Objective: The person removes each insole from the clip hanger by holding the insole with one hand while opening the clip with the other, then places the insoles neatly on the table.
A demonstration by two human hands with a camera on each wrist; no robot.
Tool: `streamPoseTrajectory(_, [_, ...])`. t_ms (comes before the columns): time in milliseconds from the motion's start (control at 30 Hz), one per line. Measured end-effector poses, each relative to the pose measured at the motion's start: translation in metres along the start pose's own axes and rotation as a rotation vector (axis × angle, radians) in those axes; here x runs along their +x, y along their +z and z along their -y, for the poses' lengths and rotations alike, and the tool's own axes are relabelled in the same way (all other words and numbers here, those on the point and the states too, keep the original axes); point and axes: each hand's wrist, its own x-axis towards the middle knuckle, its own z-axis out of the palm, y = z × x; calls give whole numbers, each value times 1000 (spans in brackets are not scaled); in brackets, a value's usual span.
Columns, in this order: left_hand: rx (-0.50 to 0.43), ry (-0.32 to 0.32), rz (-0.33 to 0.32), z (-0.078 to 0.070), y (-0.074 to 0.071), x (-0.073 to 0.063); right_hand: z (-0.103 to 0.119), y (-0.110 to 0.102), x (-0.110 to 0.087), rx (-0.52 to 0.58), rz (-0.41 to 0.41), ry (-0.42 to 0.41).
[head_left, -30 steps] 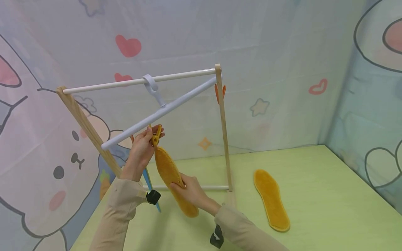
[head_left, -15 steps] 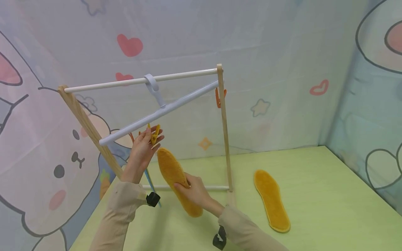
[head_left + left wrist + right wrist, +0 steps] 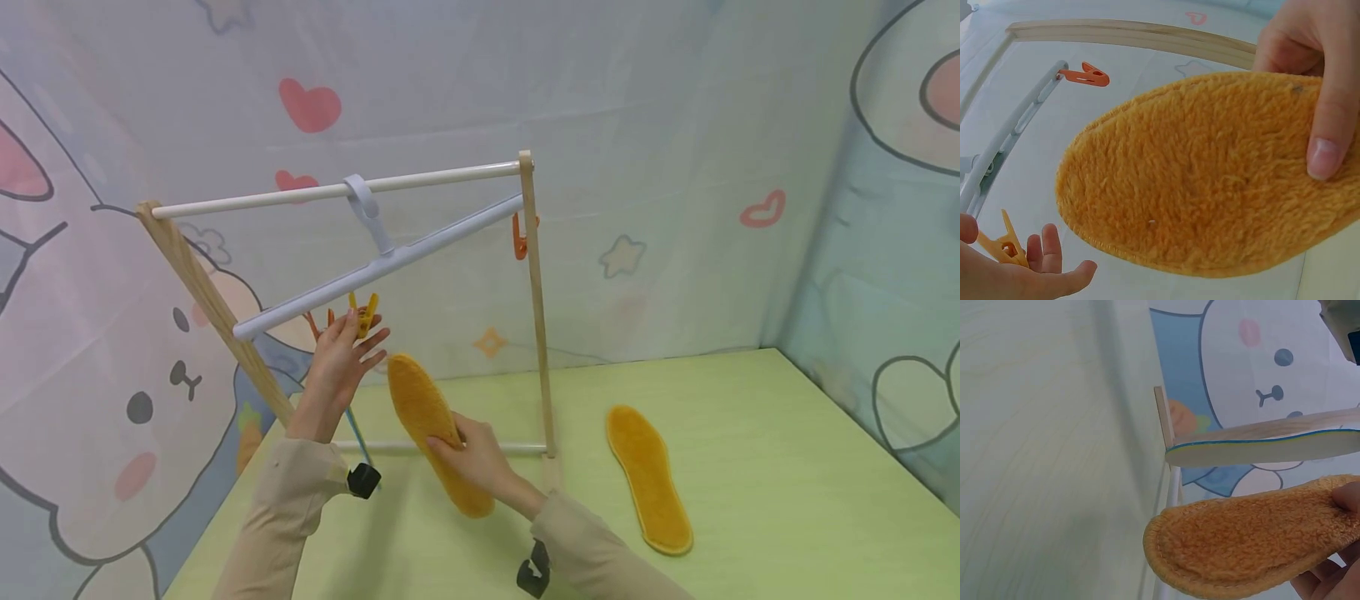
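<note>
Evidently, an insole held by its middle

Tilted below the white hanger [image 3: 420,247], the mustard insole [image 3: 418,402] is gripped mid-length by the right hand [image 3: 477,456], seemingly to leave its upper tip free. Near that tip, the left hand [image 3: 338,363] loosely pinches a yellow clip [image 3: 365,322].

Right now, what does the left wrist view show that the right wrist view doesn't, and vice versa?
Left wrist only: the left hand, the yellow clip it holds, the orange clip and the hanger.
Right wrist only: the pale, blue-edged piece and the printed cartoon face.
Both: the fuzzy orange insole, the right hand gripping it, and part of the wooden frame.
</note>
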Motion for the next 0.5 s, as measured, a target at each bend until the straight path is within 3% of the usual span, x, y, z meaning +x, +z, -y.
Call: streamPoseTrajectory(500, [-128, -63, -14, 7, -1, -6, 1, -9, -8, 67, -20, 71])
